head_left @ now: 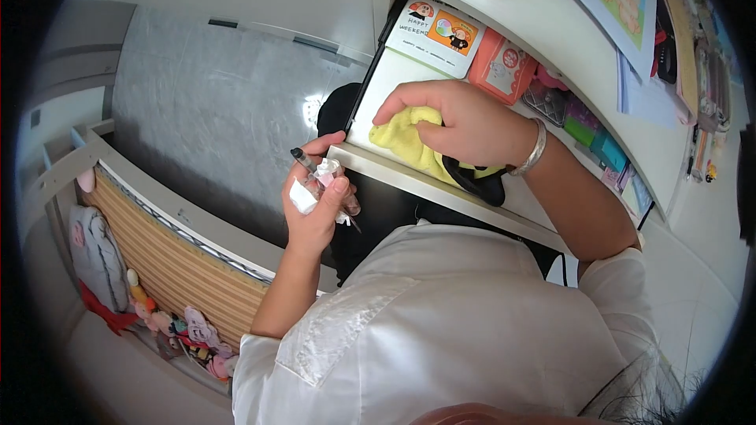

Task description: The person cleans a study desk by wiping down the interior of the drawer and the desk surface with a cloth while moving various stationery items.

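Observation:
My left hand [311,216] is closed around a dark-capped pen [300,157], crumpled white tissue [302,195] and some clear, see-through pieces that I cannot make out. It is held just outside the front edge of an open white drawer [378,164]. Over the drawer, my right hand [461,122], with a silver bracelet on its wrist, grips a yellow cloth [405,138] bunched under its curled fingers. A black item [480,183] lies beneath the palm, partly hidden, so its kind cannot be told.
Inside the drawer are a printed card [438,31], a coral-red box [501,67] and several small boxes. Papers [602,0] lie on the white desk [543,12] above. To the left is a bed with a striped mat [177,244] and soft toys [197,330].

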The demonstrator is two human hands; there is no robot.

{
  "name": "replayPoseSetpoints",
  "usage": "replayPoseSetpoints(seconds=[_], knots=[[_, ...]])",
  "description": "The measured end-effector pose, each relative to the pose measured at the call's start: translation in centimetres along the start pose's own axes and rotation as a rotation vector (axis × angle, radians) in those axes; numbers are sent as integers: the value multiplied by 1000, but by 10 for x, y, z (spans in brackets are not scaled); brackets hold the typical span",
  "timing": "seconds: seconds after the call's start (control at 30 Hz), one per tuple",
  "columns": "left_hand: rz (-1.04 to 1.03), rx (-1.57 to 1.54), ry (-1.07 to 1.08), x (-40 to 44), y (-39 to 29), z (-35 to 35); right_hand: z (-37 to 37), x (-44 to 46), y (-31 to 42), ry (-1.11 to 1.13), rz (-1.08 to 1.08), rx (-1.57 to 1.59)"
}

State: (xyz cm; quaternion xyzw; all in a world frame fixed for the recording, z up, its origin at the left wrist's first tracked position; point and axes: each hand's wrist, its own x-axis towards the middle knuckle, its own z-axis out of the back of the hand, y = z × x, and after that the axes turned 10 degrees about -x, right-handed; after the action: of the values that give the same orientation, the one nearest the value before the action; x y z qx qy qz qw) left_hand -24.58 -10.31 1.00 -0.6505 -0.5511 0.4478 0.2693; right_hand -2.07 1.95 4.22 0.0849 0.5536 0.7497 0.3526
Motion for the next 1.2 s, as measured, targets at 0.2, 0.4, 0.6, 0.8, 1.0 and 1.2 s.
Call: replayPoseSetpoints(seconds=[0.2, 0.4, 0.6, 0.8, 1.0, 1.2], knots=[[-15, 24, -10, -2, 1, 2, -12, -2, 16, -125, 164, -563], [-32, 89, -57, -3, 3, 1, -35, 32, 19, -269, 110, -688], [-8, 15, -103, -6, -3, 8, -48, 41, 5, -323, 106, -671], [119, -519, -138, -16, -15, 15, -44, 36, 22, -306, 151, -512], [232, -707, -84, -35, -15, -5, -65, 9, 93, -293, 548, -365], [222, -703, 17, -48, -20, -14, -77, -8, 102, -264, 556, -427]])
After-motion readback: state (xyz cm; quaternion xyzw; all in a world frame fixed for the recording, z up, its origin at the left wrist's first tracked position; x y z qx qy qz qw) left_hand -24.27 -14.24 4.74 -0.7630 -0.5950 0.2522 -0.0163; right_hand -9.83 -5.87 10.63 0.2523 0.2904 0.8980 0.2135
